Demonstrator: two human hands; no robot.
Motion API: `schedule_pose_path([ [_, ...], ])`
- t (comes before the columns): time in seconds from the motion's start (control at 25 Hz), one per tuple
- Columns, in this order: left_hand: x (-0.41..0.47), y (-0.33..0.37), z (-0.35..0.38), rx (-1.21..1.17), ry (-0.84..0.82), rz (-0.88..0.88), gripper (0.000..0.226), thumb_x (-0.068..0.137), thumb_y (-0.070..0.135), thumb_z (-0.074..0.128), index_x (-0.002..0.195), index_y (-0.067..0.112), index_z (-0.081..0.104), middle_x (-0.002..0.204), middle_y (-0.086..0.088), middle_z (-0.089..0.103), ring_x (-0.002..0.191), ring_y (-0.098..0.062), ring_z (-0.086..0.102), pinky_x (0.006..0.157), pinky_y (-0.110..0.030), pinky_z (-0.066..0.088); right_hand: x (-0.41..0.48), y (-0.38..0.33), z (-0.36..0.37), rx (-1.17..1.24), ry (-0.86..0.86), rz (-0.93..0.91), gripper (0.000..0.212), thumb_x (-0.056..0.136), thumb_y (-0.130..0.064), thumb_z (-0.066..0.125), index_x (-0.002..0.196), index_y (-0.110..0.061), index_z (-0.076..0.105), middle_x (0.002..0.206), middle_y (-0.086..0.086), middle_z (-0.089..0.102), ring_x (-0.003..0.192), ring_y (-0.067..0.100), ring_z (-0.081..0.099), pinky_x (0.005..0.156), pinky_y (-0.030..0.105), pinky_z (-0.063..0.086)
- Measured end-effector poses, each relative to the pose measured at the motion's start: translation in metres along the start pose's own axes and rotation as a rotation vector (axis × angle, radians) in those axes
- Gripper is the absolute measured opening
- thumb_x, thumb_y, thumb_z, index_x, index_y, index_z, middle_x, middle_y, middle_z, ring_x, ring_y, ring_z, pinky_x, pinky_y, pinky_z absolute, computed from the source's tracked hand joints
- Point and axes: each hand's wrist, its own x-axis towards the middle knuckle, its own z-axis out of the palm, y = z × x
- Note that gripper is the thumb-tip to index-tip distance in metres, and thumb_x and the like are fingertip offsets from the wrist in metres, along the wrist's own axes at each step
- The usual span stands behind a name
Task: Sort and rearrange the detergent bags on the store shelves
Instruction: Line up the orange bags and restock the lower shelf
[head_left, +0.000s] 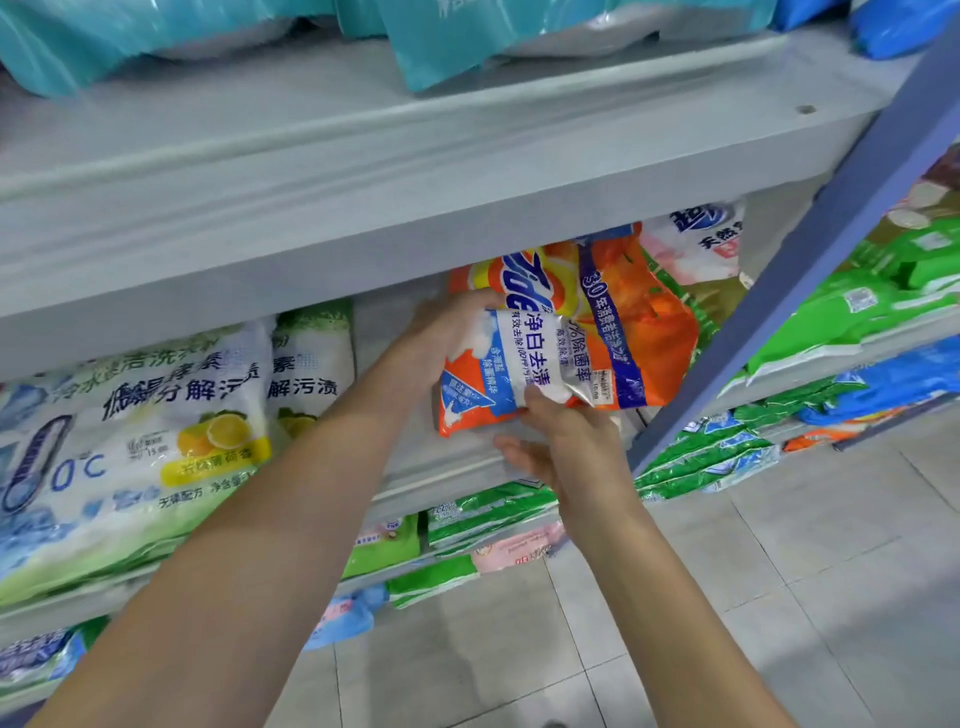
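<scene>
Orange detergent bag (498, 374) gripped up top by left hand (449, 327), pinched below by right hand (569, 441), fingers curled

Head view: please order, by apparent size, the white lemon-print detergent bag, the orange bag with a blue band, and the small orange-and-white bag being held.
1. white lemon-print detergent bag, though its nearness to the camera may exaggerate it
2. orange bag with a blue band, partly hidden
3. small orange-and-white bag
</scene>
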Motion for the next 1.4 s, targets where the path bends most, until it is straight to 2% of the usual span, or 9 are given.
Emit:
schedule_pose_path([
  [0.2,-0.044,-0.015,-0.014,-0.526,-0.223,-0.043,0.016,0.082,0.012,0.061,0.094,0.007,0.07,0.095,-0.016,0.069,0.081,-0.03,0.067,0.085,-0.037,0.055,-0.003,0.002,0.001,-0.129,0.041,-0.178,0.029,0.085,-0.033,0.081,0.107,-0.016,0.072,0.076,-0.007,0.073,0.064,0.009,0.064,0.066,0.025,0.055],
  [0.32,-0.071,-0.033,-0.017,-0.713,-0.186,-0.004,0.025,0.095,0.003,0.049,0.087,0.004,0.073,0.09,-0.017,0.073,0.078,-0.028,0.071,0.081,-0.037,0.057,-0.014,0.0,0.012,-0.074,0.012,-0.23,0.029,0.083,-0.03,0.084,0.106,-0.021,0.07,0.088,-0.009,0.079,0.081,0.007,0.075,0.065,0.018,0.053],
  [0.52,-0.126,-0.057,-0.02,-0.839,-0.186,0.098,0.022,0.097,0.011,0.054,0.097,0.009,0.076,0.096,-0.012,0.078,0.082,-0.022,0.077,0.067,-0.033,0.062,-0.03,0.019,0.03,0.068,-0.073,-0.289,0.066,0.075,-0.013,0.088,0.123,-0.024,0.044,0.117,0.0,0.073,0.1,0.016,0.075,0.084,0.036,0.062],
  [0.8,-0.173,-0.092,-0.062,-1.135,-0.189,0.101,0.048,0.088,0.049,0.059,0.121,0.017,0.072,0.126,-0.01,0.071,0.112,-0.03,0.07,0.079,-0.048,0.061,-0.045,0.013,-0.009,0.157,-0.289,-0.204,0.06,0.074,0.001,0.075,0.131,-0.007,0.06,0.114,0.018,0.075,0.1,0.04,0.074,0.084,0.053,0.06],
  [0.92,-0.195,-0.104,-0.072,-1.067,-0.15,0.169,0.05,0.072,0.042,0.073,0.113,0.014,0.077,0.124,-0.01,0.072,0.109,-0.029,0.072,0.084,-0.05,0.061,-0.055,0.0,-0.037,0.14,-0.397,-0.159,0.06,0.069,0.004,0.072,0.129,0.0,0.064,0.117,0.022,0.073,0.104,0.043,0.071,0.084,0.051,0.061],
  [1.04,-0.227,-0.109,-0.083,-0.971,-0.228,0.144,0.096,0.054,0.048,0.089,0.137,0.008,0.061,0.137,-0.017,0.064,0.122,-0.034,0.064,0.104,-0.054,0.048,-0.078,-0.008,-0.067,0.077,-0.467,-0.121,0.061,0.06,0.012,0.071,0.119,-0.003,0.069,0.108,0.018,0.076,0.091,0.036,0.076,0.075,0.045,0.063],
  [1.12,-0.253,-0.108,-0.092,-0.879,-0.308,0.108,0.104,0.037,0.051,0.097,0.126,0.007,0.069,0.127,-0.019,0.069,0.111,-0.034,0.07,0.094,-0.05,0.057,-0.097,-0.017,-0.08,0.004,-0.521,-0.103,0.056,0.057,0.011,0.068,0.112,-0.004,0.07,0.104,0.018,0.077,0.087,0.035,0.076,0.071,0.043,0.063],
  [1.24,-0.294,-0.102,-0.093,-0.596,-0.282,0.059,0.082,0.018,0.033,0.104,0.095,0.011,0.081,0.1,-0.016,0.078,0.083,-0.03,0.077,0.064,-0.041,0.063,-0.13,-0.029,-0.089,-0.102,-0.61,-0.108,0.058,0.055,0.013,0.068,0.11,-0.006,0.069,0.101,0.018,0.078,0.085,0.033,0.077,0.066,0.039,0.062],
  [1.4,-0.359,-0.098,-0.097,-0.528,-0.19,0.088,0.033,0.062,-0.003,0.082,0.089,0.016,0.083,0.102,-0.018,0.077,0.081,-0.032,0.077,0.067,-0.043,0.064,-0.178,-0.041,-0.085,-0.211,-0.678,-0.099,0.065,0.056,0.011,0.072,0.118,-0.006,0.066,0.105,0.019,0.077,0.09,0.035,0.077,0.069,0.04,0.063],
])
